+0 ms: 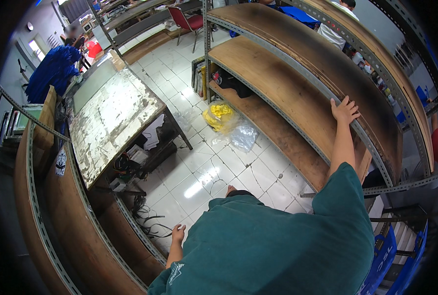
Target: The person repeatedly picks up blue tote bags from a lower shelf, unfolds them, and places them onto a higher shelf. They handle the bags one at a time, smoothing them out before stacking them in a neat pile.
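My right hand rests, fingers spread, on the front edge of a wooden shelf board with dark scorch-like stains. That board belongs to a rack of grey perforated metal angle bars on my right, and nothing is in the hand. Low on the left, beside my body, hangs my left hand. Its fingers are loosely bent and apart, with no object visible in them. Dark cords or straps lie on the floor close by it. Under the stained board are two more wooden boards.
A worktable with a worn, paint-spotted top stands at left, blue material piled behind it. Another rack curves along the lower left. A yellow plastic bag and clear plastic lie on the tiles. Farther back is a red chair.
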A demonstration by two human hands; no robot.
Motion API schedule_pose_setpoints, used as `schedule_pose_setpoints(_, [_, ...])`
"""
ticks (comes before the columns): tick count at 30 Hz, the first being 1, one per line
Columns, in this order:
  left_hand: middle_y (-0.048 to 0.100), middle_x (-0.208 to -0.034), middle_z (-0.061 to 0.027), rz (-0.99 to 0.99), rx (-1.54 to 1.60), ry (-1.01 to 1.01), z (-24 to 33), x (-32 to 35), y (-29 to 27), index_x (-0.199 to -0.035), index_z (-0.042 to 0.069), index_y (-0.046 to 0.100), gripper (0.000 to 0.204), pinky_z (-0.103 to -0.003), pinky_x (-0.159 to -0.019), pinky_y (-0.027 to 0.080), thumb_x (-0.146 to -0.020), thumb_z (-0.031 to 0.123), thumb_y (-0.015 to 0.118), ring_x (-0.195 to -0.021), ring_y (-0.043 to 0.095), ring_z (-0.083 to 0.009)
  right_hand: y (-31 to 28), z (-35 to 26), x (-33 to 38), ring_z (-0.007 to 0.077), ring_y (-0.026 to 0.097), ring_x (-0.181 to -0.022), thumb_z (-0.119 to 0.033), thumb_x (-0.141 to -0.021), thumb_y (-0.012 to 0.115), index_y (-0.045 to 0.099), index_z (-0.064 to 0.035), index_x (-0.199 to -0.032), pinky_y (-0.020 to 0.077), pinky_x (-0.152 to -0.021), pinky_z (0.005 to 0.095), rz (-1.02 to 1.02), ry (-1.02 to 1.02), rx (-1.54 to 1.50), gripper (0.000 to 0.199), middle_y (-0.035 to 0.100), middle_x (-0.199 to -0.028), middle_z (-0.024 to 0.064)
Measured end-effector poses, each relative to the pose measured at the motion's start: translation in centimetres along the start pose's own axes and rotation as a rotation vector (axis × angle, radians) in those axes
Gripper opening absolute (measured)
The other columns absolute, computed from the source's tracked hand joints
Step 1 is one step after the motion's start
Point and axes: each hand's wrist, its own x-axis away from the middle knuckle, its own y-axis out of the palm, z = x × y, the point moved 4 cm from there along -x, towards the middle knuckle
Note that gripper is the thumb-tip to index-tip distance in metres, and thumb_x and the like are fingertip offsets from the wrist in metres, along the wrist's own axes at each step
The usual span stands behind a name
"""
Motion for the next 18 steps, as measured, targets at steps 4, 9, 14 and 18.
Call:
schedule_pose_setpoints(4, [0.061,-0.103,-0.0211,0.0,-0.018,-0.029,0.1,0.1,0.2,-0.117,0.002,0.053,0.052,-0.036,-0.085,0.044,-0.076,0.031,0.067,-0.097,0.058,-0.0289,0.2,0.1,-0.1,0.039,0.013,-0.133,-0.063,-0.082,0.037,0.019,-0.0158,-0.141,0.0059,-0.104,0.0582,0.003,0.001,-0.01,0.078,0.019,-0.145,0.0184])
schedule_pose_setpoints(9, [0.061,-0.102,-0.0212,0.008,-0.045,-0.016,1.3,1.2,0.1,-0.116,0.002,0.054,0.051,-0.036,-0.084,0.045,-0.076,0.031,0.067,-0.096,0.058,-0.0289,-0.1,0.3,0.1,0.0394,0.014,-0.133,-0.063,-0.082,0.037,0.019,-0.0153,-0.141,0.0061,-0.104,0.0585,0.009,-0.005,-0.01,0.078,0.019,-0.144,0.0188])
schedule_pose_setpoints(14, [0.061,-0.102,-0.0214,0.011,-0.032,-0.018,0.2,0.6,0.7,-0.116,0.001,0.054,0.052,-0.036,-0.084,0.045,-0.075,0.031,0.068,-0.097,0.058,-0.029,0.2,0.2,-0.1,0.0394,0.013,-0.133,-0.063,-0.082,0.038,0.019,-0.0152,-0.141,0.0065,-0.104,0.0589,0.011,-0.011,-0.001,0.078,0.018,-0.145,0.0186])
schedule_pose_setpoints(18, [0.061,-0.102,-0.0218,0.011,-0.021,-0.011,0.6,1.1,0.6,-0.116,0.001,0.054,0.052,-0.036,-0.084,0.045,-0.075,0.03,0.068,-0.097,0.058,-0.0285,0.4,0.3,-0.2,0.0393,0.013,-0.133,-0.062,-0.082,0.038,0.019,-0.0154,-0.141,0.0063,-0.104,0.0589,0.006,-0.011,-0.006,0.078,0.018,-0.145,0.0182])
